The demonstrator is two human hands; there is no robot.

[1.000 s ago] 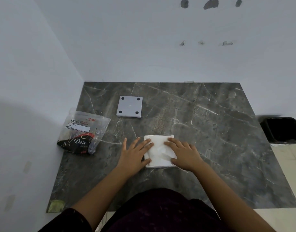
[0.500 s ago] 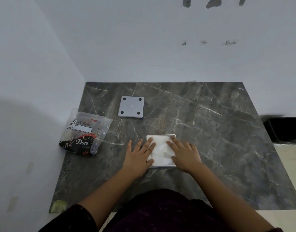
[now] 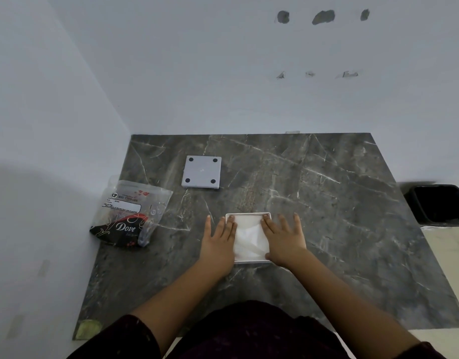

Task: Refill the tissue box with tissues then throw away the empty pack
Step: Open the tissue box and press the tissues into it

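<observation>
A white square tissue box (image 3: 248, 215) lies open on the dark marble table, with white tissues (image 3: 249, 238) filling it. My left hand (image 3: 218, 244) lies flat with its fingers spread on the box's left side. My right hand (image 3: 284, 238) lies flat on the right side, fingers reaching to the far rim. Both press down on the tissues. The clear plastic tissue pack (image 3: 131, 213), printed with a dark "Dove" label, lies crumpled at the table's left edge. The box's grey lid (image 3: 201, 172), with a black dot at each corner, lies behind it.
The marble table (image 3: 340, 229) sits in a corner between white walls on the left and behind. A black waste bin (image 3: 439, 206) stands on the floor past the table's right edge. A yellowish pad (image 3: 89, 329) marks the near left corner.
Both hands have slid forward over the tissues, from angled inward to lying straight along the box's two sides. The view has shifted slightly.
</observation>
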